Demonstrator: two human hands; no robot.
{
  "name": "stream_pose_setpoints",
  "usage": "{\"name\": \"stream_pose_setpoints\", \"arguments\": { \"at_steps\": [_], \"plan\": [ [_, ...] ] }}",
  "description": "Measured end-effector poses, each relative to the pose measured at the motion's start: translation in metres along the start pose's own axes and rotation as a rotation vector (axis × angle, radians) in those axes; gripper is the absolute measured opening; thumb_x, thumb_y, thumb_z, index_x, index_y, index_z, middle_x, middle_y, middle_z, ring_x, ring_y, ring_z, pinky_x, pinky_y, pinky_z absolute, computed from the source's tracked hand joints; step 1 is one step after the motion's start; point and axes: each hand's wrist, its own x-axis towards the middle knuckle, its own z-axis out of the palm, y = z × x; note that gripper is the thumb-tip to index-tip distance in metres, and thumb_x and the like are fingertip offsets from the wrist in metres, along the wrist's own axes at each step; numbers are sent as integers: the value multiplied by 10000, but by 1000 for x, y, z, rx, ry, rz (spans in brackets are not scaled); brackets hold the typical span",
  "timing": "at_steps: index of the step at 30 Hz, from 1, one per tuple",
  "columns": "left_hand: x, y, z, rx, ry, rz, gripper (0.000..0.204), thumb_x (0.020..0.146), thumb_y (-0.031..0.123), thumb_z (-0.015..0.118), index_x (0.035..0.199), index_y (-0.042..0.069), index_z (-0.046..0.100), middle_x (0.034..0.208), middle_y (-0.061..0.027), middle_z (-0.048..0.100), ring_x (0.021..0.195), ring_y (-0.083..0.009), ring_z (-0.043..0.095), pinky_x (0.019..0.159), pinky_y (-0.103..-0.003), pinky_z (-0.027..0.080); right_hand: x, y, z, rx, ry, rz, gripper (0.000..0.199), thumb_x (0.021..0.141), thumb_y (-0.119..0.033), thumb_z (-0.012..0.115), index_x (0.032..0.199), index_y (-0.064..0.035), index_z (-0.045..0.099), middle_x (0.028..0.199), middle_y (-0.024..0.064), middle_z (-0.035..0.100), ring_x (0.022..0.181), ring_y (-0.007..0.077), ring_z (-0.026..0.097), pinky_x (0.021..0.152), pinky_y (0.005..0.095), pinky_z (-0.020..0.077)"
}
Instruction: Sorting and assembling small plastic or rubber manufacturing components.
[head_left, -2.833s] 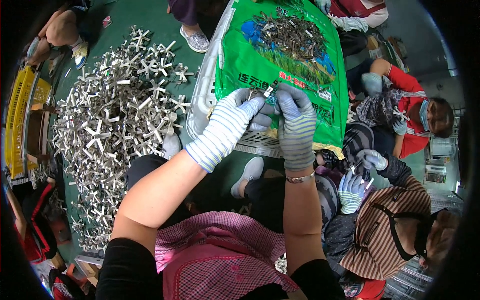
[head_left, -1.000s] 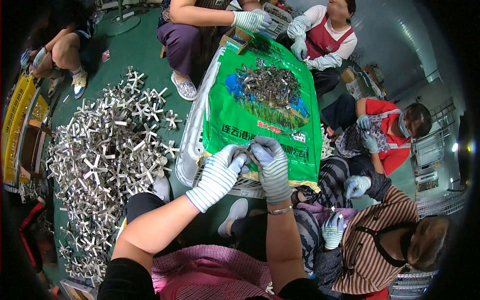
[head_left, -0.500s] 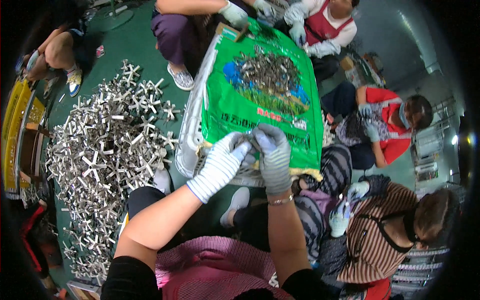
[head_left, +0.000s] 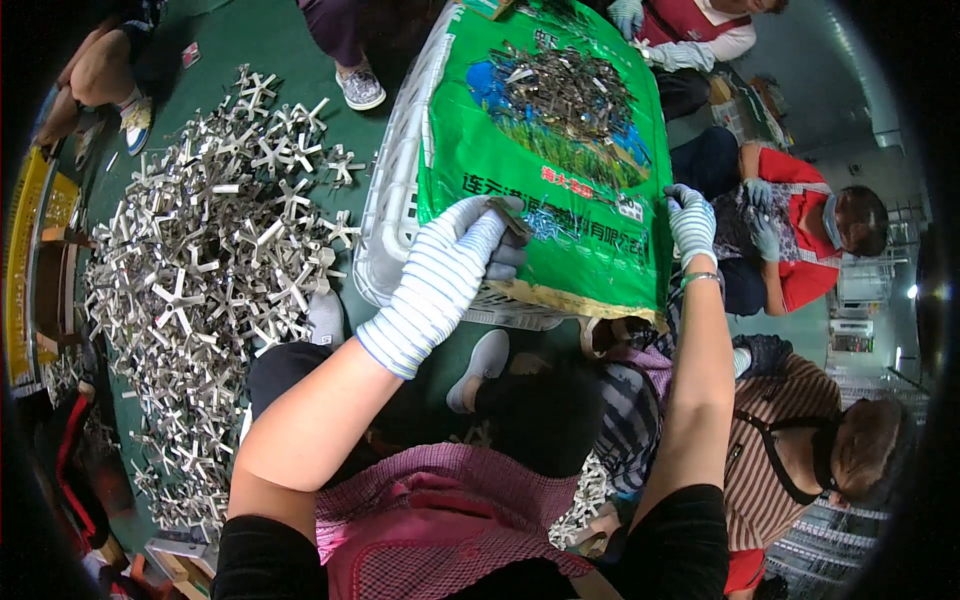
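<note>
Green matting covers the floor [head_left: 300, 40] of a workshop where several people sit close together around a shared heap of parts. Nearest the camera, a pink checked apron [head_left: 440, 520] lies over the wearer's lap, and both forearms rise from it toward a white plastic basket [head_left: 395, 215] draped with a green printed sack [head_left: 560, 250], which seems to serve as a makeshift worktop: the sack gives a flat bed so the small metal pieces [head_left: 565, 90] piled on its far end do not drop through the basket's openings.

The left hand [head_left: 450, 265], in a blue-striped knit glove, is closed with fingers together on a small dark metal part [head_left: 512, 215], pinched at the fingertips just above the sack's near left portion; the part is held up and clear of the sack, probably for fitting or checking. The right hand [head_left: 692, 222], in a similar glove, rests at the sack's right edge with fingers curled; whether it grips anything cannot be told.

Off to the left, well apart from both hands, a broad heap of silvery cross-shaped pieces [head_left: 210, 260] spreads over the floor. Beyond the basket, gloved co-workers [head_left: 800, 240] sit at its far and right sides.
</note>
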Motion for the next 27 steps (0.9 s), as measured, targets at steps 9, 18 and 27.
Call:
{"name": "stream_pose_setpoints", "arguments": {
  "at_steps": [9,18,27],
  "plan": [
    [8,-9,-3,-23,-81,-8,340,970,249,464,1204,9,518,948,-86,623,805,-149,617,717,-266,521,41,-22,27,-260,-251,-156,215,801,-178,617,1009,-201,667,963,128,662,907,303,627,802,402,493],
    [6,-3,2,-189,-37,-181,305,942,294,518,1088,29,548,848,-77,615,699,-150,601,624,-266,518,-55,-89,-40,912,166,-66,275,859,-107,591,1119,-20,614,1044,139,642,958,235,609,874,322,462],
    [-13,-2,1,-4,-205,-223,279,927,290,524,1036,37,574,834,-87,631,654,-136,608,548,-239,504,-138,-216,-68,1076,30,-465,191,807,-128,633,978,-50,668,972,126,650,922,269,613,826,349,473]
  ]
}}
